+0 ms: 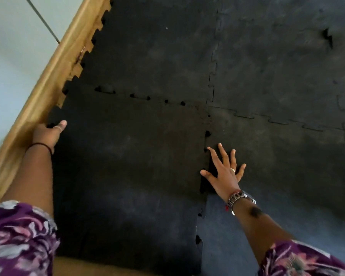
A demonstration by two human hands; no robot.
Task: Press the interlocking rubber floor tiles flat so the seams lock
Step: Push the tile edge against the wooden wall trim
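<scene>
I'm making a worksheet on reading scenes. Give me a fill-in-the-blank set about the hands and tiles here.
1. The right hand lies flat with its fingers ____ on the seam beside the near tile.
2. The left hand grips that tile's edge next to the ____ baseboard.
3. A metal ____ sits on the right wrist.
4. The far seam between the two far tiles looks ____ than the near one.

Missing words: spread; wooden; watch; tighter

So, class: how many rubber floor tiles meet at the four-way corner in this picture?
4: the far-left black rubber tile, the far-right tile, the near-left tile and the near-right tile. More tiles may lie beyond the frame.
</scene>
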